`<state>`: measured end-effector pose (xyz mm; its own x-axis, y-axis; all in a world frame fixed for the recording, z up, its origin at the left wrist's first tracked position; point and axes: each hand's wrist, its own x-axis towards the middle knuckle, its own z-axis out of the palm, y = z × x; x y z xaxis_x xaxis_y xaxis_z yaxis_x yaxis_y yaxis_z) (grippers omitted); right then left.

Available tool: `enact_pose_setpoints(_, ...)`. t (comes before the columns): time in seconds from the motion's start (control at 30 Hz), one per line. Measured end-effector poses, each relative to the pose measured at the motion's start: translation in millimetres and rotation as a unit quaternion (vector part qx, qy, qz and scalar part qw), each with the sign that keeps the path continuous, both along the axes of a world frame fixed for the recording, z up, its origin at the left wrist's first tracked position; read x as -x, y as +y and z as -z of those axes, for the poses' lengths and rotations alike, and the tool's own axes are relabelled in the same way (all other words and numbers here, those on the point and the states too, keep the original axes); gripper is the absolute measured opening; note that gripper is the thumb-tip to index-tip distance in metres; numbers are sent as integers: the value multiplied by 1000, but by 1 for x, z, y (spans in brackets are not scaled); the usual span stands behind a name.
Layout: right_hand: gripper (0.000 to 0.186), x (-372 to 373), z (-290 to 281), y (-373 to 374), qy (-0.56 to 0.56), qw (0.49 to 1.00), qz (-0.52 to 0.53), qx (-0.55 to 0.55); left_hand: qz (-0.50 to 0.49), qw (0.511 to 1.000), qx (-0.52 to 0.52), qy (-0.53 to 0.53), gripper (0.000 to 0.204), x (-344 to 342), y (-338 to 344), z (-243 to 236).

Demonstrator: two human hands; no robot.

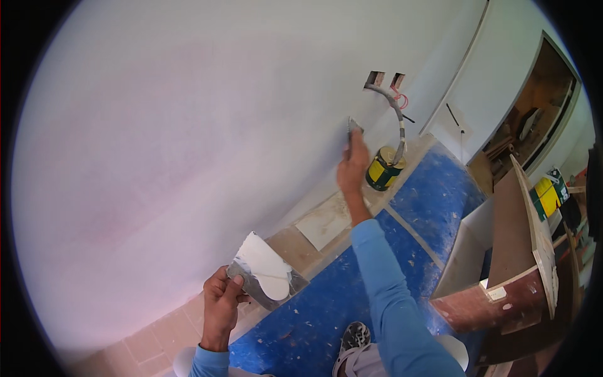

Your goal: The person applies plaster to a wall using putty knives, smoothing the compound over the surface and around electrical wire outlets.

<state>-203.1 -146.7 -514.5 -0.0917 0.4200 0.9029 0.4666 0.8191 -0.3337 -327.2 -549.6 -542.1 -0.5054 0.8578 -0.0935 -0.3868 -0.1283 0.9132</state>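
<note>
a grey plate [253, 289] bears white paste [263, 262], a scraper [353, 125] near the wall [188, 125].

- Head view: a wide fisheye worn on the head, looking down.
- Faces the wall [157, 125], upper left, and blue floor [304, 336], lower middle.
- Near: the right forearm [396, 295] enters from the lower edge.

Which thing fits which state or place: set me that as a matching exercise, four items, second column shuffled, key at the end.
Things:
1. Left hand
2. Right hand
3. Cable
4. Can

States or places:
A. Dark green and yellow, on the floor
B. Grips a small scraper near the wall
C. Hangs from an opening
D. Holds a gray plate bearing white paste

Pairs: 1-D, 2-B, 3-C, 4-A
</note>
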Motion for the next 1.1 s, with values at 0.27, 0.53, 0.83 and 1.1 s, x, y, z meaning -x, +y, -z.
enact_pose_setpoints(0.27,45,-31,28,-32,-84,994,-66,30,0,999,-40,-16,23,-8,11,1)
enact_pose_setpoints(0.53,40,-17,-57,8,60,978,-113,166,-19,998,-48,-22,23,-1,4,-7)
enact_pose_setpoints(0.83,60,0,-23,-30,36,971,-196,130,-73,992,-104,-28,20,14,-8,-22)
enact_pose_setpoints(1.1,65,30,51,-84,64,969,-202,129,-102,988,-108,-34,19,21,-13,-28)
